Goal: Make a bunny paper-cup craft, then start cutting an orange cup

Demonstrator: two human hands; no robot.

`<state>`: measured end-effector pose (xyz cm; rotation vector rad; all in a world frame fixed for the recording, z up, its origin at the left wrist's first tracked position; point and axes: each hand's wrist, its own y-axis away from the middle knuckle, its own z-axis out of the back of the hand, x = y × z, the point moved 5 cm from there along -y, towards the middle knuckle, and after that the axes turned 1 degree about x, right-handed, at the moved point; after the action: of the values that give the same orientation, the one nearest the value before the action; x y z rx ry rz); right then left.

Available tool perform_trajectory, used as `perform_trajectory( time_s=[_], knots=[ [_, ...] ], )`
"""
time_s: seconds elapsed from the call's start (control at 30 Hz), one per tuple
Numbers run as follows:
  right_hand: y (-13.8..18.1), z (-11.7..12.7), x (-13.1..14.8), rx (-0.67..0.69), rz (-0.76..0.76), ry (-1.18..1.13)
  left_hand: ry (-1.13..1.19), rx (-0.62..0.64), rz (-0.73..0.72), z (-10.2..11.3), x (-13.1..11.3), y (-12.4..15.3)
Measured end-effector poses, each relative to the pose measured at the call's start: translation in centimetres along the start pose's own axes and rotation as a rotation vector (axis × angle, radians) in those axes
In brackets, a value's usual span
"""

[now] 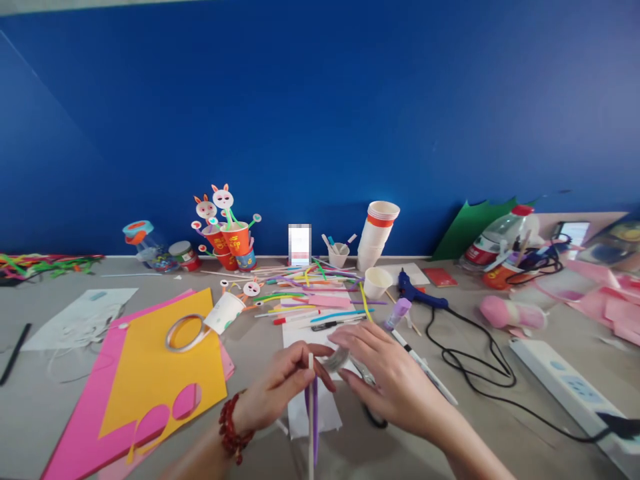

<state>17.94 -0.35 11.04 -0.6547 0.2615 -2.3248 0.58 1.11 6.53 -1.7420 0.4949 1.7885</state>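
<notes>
My left hand (280, 383), with a red bead bracelet on its wrist, pinches a white pipe cleaner (311, 427) and a purple pipe cleaner (315, 400). Both hang down toward the table edge. Close by on the right, my right hand (377, 367) curls its fingers around a greyish, translucent piece (337, 360), blurred, whose kind I cannot make out. Under the right palm lie scissors (369, 375), partly hidden, with a dark handle showing. White paper (320, 410) lies beneath both hands.
Orange and pink sheets (165, 353) lie left, bearing a tape roll (175, 340) and a decorated paper cup (225, 312). Behind are loose pipe cleaners (295, 293) and stacked cups (377, 233). At right are a glue gun (420, 293), its cord, and a power strip (570, 393).
</notes>
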Motion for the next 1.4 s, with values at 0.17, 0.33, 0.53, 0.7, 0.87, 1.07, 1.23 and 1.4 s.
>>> perform_trajectory(
  time_s=[0.17,0.33,0.53,0.7,0.87,1.07,1.23,1.4],
  knots=[
    [-1.1,-2.0,-0.9,0.056,-0.084,-0.081,-0.372,-0.081,-0.081,0.7,-0.5,0.7],
    [-0.7,-3.7,-1.6,-0.07,-0.122,-0.249,-0.542,-0.124,-0.226,0.8,-0.6,0.8],
    [-0.3,-4.7,-2.2,-0.138,-0.171,-0.306,-0.645,-0.147,-0.339,0.7,-0.5,0.6],
    [-0.3,-4.9,-1.3,-0.171,-0.041,-0.282,-0.839,-0.174,-0.471,0.0,-0.6,1.0],
    [0.2,-5.7,-1.2,-0.193,-0.088,-0.299,-1.027,-0.231,-0.599,-0.5,-1.0,1.3],
    [0.4,-6.1,-1.1,-0.249,-0.099,-0.316,-1.02,-0.269,-0.623,-0.6,-0.5,1.7],
    [0.4,-6.0,-1.2,-0.338,-0.068,-0.301,-0.936,-0.291,-0.537,-0.6,0.0,1.8],
    [0.5,-6.0,-1.4,-0.371,-0.057,-0.258,-0.846,-0.274,-0.514,-0.8,0.0,1.6]
  ],
)
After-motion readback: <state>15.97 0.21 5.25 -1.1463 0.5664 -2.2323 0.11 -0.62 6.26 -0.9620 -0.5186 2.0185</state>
